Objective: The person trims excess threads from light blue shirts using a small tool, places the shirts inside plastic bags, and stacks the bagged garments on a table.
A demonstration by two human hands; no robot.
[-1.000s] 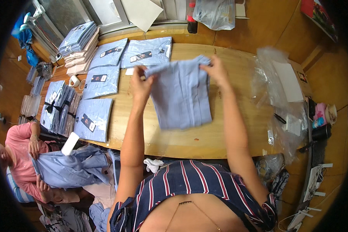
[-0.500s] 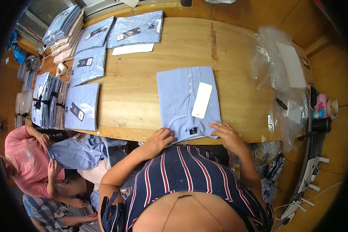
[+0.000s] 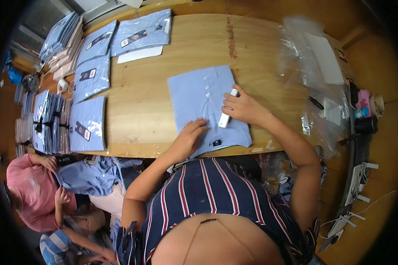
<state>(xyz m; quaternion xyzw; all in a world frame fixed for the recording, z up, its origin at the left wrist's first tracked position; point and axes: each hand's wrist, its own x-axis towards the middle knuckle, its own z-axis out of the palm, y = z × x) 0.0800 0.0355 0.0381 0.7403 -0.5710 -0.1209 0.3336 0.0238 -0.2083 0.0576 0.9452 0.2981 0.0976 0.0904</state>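
A folded light blue shirt [image 3: 188, 90] lies on the wooden table in front of me, its collar end toward me and a row of buttons down its front. A blank white tag [image 3: 224, 120] rests over its right half, tilted, its edge toward me. The fingers of my right hand [image 3: 246, 107] are bent over this tag and grip it, covering its middle. Lower on the shirt, beside the neckline, my left hand [image 3: 189, 138] lies with fingers stretched out on the cloth. A small dark neck label [image 3: 216, 143] shows inside the collar.
Bagged blue shirts [image 3: 87, 123] and stacked shirts [image 3: 59, 37] line the table's left side. Clear plastic bags [image 3: 296, 57] and a white sheet [image 3: 324, 59] lie at the right. A person in a pink top [image 3: 33, 190] handles a blue shirt at lower left.
My right hand has left the collar edge and moved up onto the white tag, which now stands more on edge. My left hand has moved slightly up onto the shirt front. The view has shifted slightly.
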